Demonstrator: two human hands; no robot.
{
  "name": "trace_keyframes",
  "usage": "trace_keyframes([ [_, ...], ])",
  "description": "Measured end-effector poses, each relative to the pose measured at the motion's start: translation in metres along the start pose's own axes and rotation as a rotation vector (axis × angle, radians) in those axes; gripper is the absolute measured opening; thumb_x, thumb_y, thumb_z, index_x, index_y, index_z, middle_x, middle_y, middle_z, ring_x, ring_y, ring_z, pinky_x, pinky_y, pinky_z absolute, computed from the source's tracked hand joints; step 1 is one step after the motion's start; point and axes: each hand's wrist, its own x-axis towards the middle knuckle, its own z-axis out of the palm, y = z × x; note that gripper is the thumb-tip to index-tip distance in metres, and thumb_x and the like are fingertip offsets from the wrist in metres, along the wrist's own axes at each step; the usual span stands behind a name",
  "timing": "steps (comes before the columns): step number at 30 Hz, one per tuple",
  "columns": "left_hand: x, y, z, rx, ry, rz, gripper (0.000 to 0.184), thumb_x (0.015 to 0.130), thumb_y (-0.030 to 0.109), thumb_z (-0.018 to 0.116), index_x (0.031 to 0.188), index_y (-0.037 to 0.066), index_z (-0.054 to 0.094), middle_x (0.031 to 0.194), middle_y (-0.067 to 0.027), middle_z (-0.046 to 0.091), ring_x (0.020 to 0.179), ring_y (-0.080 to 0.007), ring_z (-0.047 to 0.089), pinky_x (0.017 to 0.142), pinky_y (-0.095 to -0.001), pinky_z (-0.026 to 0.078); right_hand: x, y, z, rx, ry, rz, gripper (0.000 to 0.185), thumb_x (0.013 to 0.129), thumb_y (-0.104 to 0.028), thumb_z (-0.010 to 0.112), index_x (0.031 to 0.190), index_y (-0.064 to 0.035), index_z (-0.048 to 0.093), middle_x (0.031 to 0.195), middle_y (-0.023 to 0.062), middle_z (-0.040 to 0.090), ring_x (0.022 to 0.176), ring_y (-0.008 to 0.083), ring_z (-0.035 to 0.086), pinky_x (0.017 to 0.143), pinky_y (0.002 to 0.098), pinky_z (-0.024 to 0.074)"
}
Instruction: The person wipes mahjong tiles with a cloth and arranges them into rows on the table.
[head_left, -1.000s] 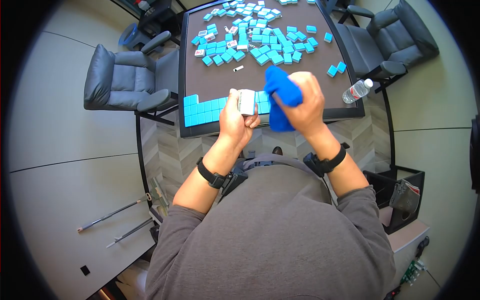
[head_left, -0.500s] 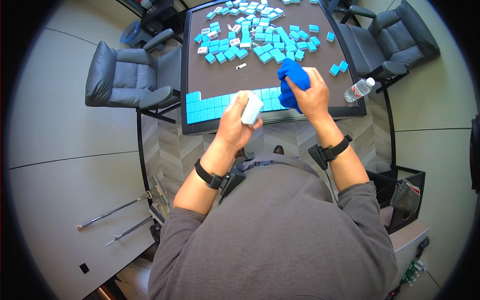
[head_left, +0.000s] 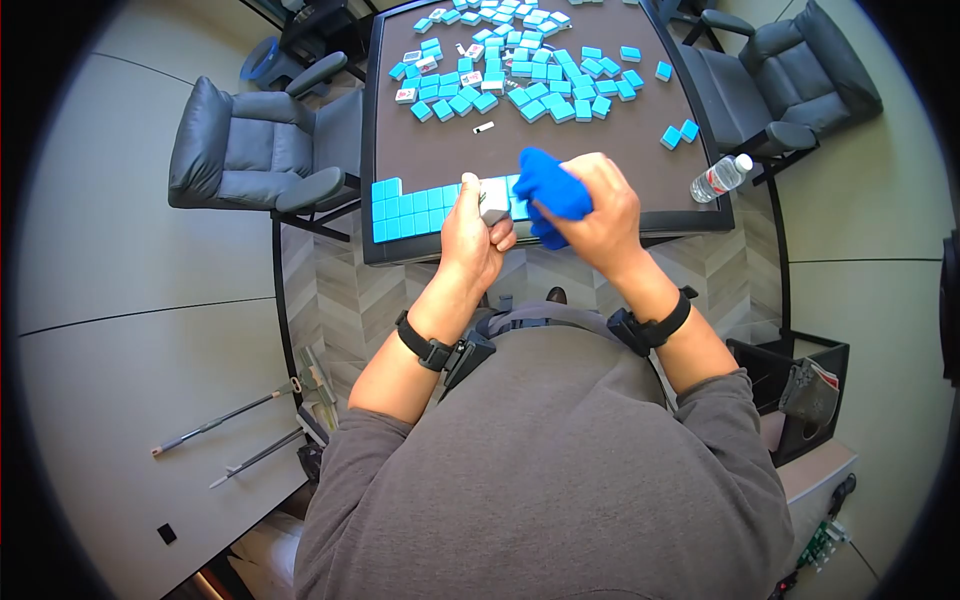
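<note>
My left hand (head_left: pixel 472 235) is closed around a white-faced mahjong tile (head_left: pixel 494 201), held above the table's near edge; whether it is one tile or more pressed together I cannot tell. A bunched blue cloth (head_left: pixel 553 190) is gripped in my right hand (head_left: pixel 608 215), just right of the tile and apart from it. Below and behind my hands, blue-backed mahjong tiles (head_left: pixel 407 211) lie in neat rows along the near edge. Part of those rows is hidden by my hands and the cloth.
Many loose mahjong tiles (head_left: pixel 540 72) are scattered over the far part of the brown table (head_left: pixel 425 155), mostly blue side up. A water bottle (head_left: pixel 720 180) lies at the right edge. Grey armchairs (head_left: pixel 265 150) flank the table. An open black box (head_left: pixel 800 395) stands at the lower right.
My right hand has moved left and slightly down with the cloth, closer to the tile. My left hand has turned the tile, so its white face now points more toward me.
</note>
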Motion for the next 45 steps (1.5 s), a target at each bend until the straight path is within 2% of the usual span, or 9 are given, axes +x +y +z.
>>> trace_keyframes([
  [6, -0.011, -0.005, 0.046, 0.012, 0.227, 0.065, 0.029, 0.109, 0.041, 0.041, 0.109, 0.015, 0.053, 0.079, 0.0001, 0.054, 0.053, -0.0082, 0.047, 0.045, -0.0247, 0.033, 0.000, -0.025, 0.015, -0.114, 0.041, -0.260, 0.037, 0.068, -0.030, 0.082, 0.098, -0.0166, 0.068, 0.094, 0.0056, 0.064, 0.084, 0.0277, 0.064, 0.068, 0.0381, 0.0530],
  [8, -0.014, -0.005, 0.023, 0.217, 0.032, 0.022, 0.024, 0.110, 0.036, 0.039, 0.110, 0.016, 0.052, 0.078, 0.0018, 0.054, 0.050, -0.0074, 0.042, 0.041, -0.0239, 0.028, 0.001, -0.009, 0.022, -0.091, 0.066, -0.247, 0.036, 0.069, -0.033, 0.081, 0.099, -0.0166, 0.068, 0.093, 0.0052, 0.063, 0.084, 0.0274, 0.064, 0.067, 0.0385, 0.0527],
  [15, -0.021, 0.000, 0.016, 0.251, -0.148, 0.118, 0.022, 0.109, 0.033, 0.042, 0.099, 0.015, 0.049, 0.070, 0.0027, 0.044, 0.046, -0.0061, 0.031, 0.042, -0.0243, 0.026, 0.000, 0.052, 0.045, -0.234, -0.027, 0.155, 0.030, 0.079, -0.033, 0.081, 0.098, -0.0134, 0.069, 0.091, 0.0067, 0.066, 0.089, 0.0316, 0.066, 0.071, 0.0431, 0.0528],
  [21, -0.003, 0.001, 0.005, 0.335, 0.038, 0.257, 0.025, 0.110, 0.035, 0.038, 0.104, 0.014, 0.050, 0.074, 0.0003, 0.049, 0.048, -0.0058, 0.033, 0.043, -0.0234, 0.029, 0.009, 0.015, 0.011, -0.053, 0.029, 0.130, 0.029, 0.076, -0.024, 0.084, 0.097, -0.0106, 0.069, 0.093, 0.0090, 0.067, 0.088, 0.0315, 0.067, 0.073, 0.0413, 0.0541],
  [25, 0.018, -0.017, -0.005, 0.507, 0.007, 0.524, 0.022, 0.110, 0.033, 0.039, 0.104, 0.014, 0.050, 0.074, 0.0026, 0.050, 0.051, -0.0025, 0.039, 0.044, -0.0212, 0.030, 0.010, -0.017, 0.008, -0.070, -0.020, -0.089, 0.037, 0.068, -0.021, 0.084, 0.099, -0.0102, 0.066, 0.094, 0.0087, 0.066, 0.086, 0.0319, 0.065, 0.070, 0.0410, 0.0536],
  [26, 0.027, -0.027, -0.004, 0.677, -0.005, 0.870, 0.026, 0.111, 0.032, 0.041, 0.099, 0.012, 0.049, 0.080, 0.0034, 0.049, 0.062, -0.0025, 0.041, 0.050, -0.0211, 0.033, 0.008, -0.020, 0.010, -0.079, -0.024, -0.112, 0.038, 0.068, -0.021, 0.083, 0.100, -0.0103, 0.066, 0.094, 0.0086, 0.066, 0.086, 0.0324, 0.065, 0.071, 0.0413, 0.0536],
  [32, -0.013, -0.013, 0.013, 0.394, -0.211, 0.218, 0.029, 0.109, 0.041, 0.043, 0.101, 0.014, 0.051, 0.076, 0.0021, 0.053, 0.051, -0.0051, 0.042, 0.042, -0.0220, 0.030, 0.006, 0.045, 0.034, -0.178, -0.014, 0.131, 0.032, 0.075, -0.026, 0.082, 0.100, -0.0108, 0.067, 0.095, 0.0086, 0.067, 0.090, 0.0340, 0.066, 0.074, 0.0429, 0.0532],
  [37, 0.003, 0.004, -0.001, 0.024, -0.197, 0.134, 0.036, 0.105, 0.046, 0.051, 0.118, 0.013, 0.053, 0.091, -0.0037, 0.059, 0.073, -0.0146, 0.054, 0.059, -0.0295, 0.044, -0.001, 0.061, 0.018, -0.117, 0.032, 0.248, 0.032, 0.076, -0.027, 0.083, 0.098, -0.0108, 0.067, 0.096, 0.0069, 0.067, 0.090, 0.0314, 0.067, 0.073, 0.0413, 0.0538],
  [45, 0.016, 0.006, -0.001, -0.117, -0.103, -0.006, 0.041, 0.107, 0.046, 0.046, 0.119, 0.007, 0.054, 0.088, -0.0069, 0.059, 0.071, -0.0156, 0.053, 0.062, -0.0329, 0.044, -0.011, 0.054, 0.008, 0.022, 0.013, 0.299, 0.032, 0.078, -0.027, 0.083, 0.099, -0.0093, 0.067, 0.094, 0.0079, 0.067, 0.087, 0.0312, 0.068, 0.073, 0.0409, 0.0537],
])
